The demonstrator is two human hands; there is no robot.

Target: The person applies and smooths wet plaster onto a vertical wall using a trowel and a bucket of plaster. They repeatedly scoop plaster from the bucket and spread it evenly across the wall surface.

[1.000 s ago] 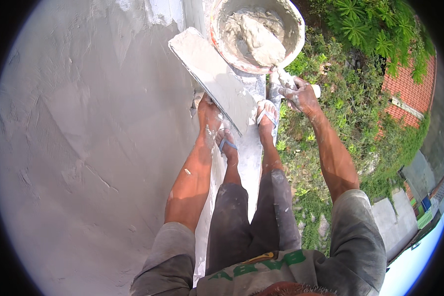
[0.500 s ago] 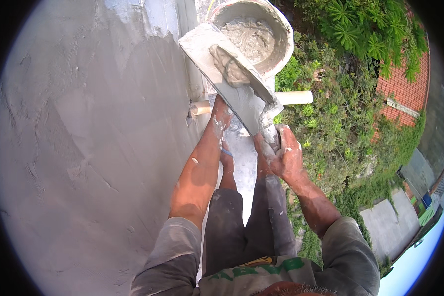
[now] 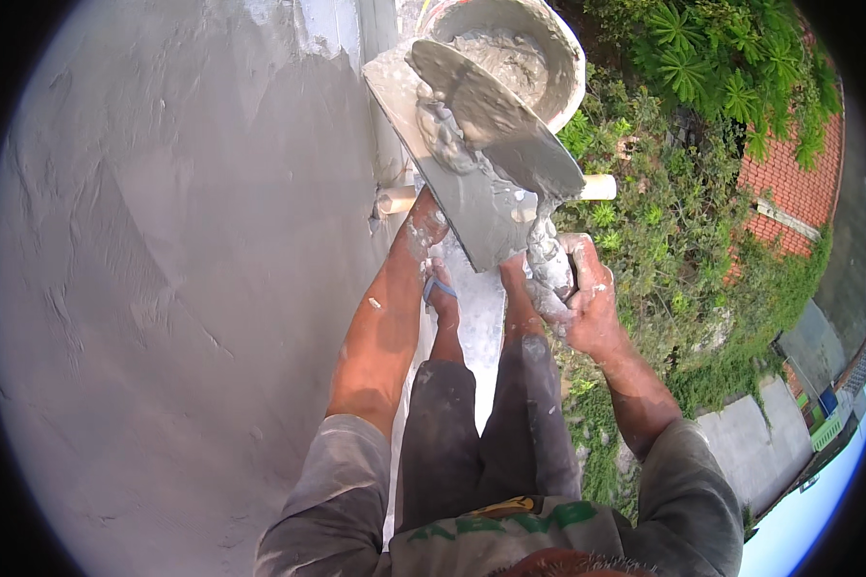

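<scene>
clamping the fingers of the right hand (image 3: 590,306) round a gunky trowel (image 3: 510,123), tilting it over wet mortar (image 3: 439,131) on a flat board (image 3: 476,216) near the bucket (image 3: 572,72), tucking the left hand (image 3: 429,219) underneath, hiding those fingers, so can't tell their grip

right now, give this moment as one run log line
left hand: mostly hidden by board | right hand: gripping trowel | trowel: partly over board | mortar: on board, in bucket

My right hand (image 3: 592,306) grips a grey, mortar-coated trowel (image 3: 520,120) over a flat rectangular board (image 3: 431,183); farther, a round pale bucket (image 3: 570,82).
</scene>
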